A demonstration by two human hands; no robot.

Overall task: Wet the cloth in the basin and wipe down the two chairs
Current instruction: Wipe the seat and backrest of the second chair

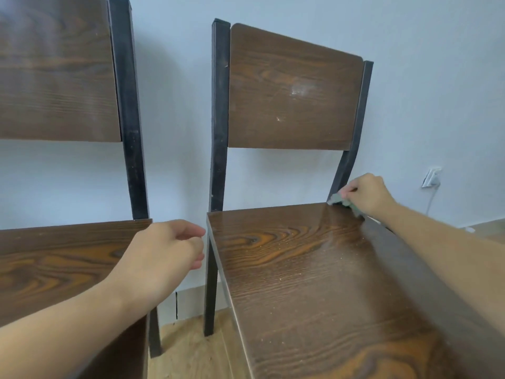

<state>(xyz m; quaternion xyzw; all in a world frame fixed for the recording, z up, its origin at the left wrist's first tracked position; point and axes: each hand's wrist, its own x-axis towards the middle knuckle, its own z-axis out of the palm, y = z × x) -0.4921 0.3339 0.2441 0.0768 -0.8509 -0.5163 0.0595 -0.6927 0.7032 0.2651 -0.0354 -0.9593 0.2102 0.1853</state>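
Two wooden chairs with black metal frames stand side by side against a pale wall. On the right chair [300, 255], my right hand [369, 192] grips a small green cloth [341, 199], pressed at the seat's far right corner by the rear post. A wet, shiny streak shows on the back part of that seat; specks of dust dot the rest. My left hand [166, 253] hovers with loosely curled fingers over the right edge of the left chair [54, 258], holding nothing. No basin is in view.
A white wall socket with a plug and cable [431, 178] sits on the wall to the right. Light wooden floor [191, 348] shows in the narrow gap between the chairs. Scuff marks whiten the right chair's backrest [296, 90].
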